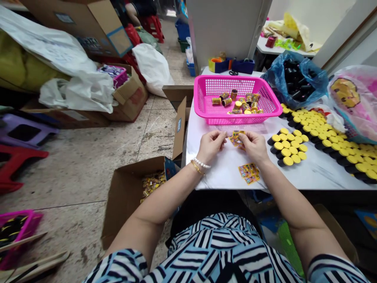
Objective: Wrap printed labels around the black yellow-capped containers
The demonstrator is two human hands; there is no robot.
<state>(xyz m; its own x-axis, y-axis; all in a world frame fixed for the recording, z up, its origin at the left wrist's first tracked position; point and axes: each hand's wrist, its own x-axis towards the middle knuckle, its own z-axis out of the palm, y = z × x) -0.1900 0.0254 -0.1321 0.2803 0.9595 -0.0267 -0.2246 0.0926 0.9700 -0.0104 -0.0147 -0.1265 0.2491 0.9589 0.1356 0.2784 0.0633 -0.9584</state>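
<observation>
My left hand (209, 144) and my right hand (253, 146) meet over the white table (309, 173), fingers pinched on a small yellow-orange sticker sheet (236, 138) held between them. A short stack of the same stickers (249, 173) lies on the table just below my right wrist. Behind my hands stands a pink basket (265, 88) with several labelled little tubes (239, 103) in it. To my right lie rows of black tubes with yellow caps (288, 147), a small group nearest my right hand.
A blue bag of black tubes (297, 80) and a pink printed bag (353, 102) sit at the table's far right. On the floor at my left is an open cardboard box (126, 196) holding labelled tubes. Cartons, white bags and plastic stools crowd the floor further left.
</observation>
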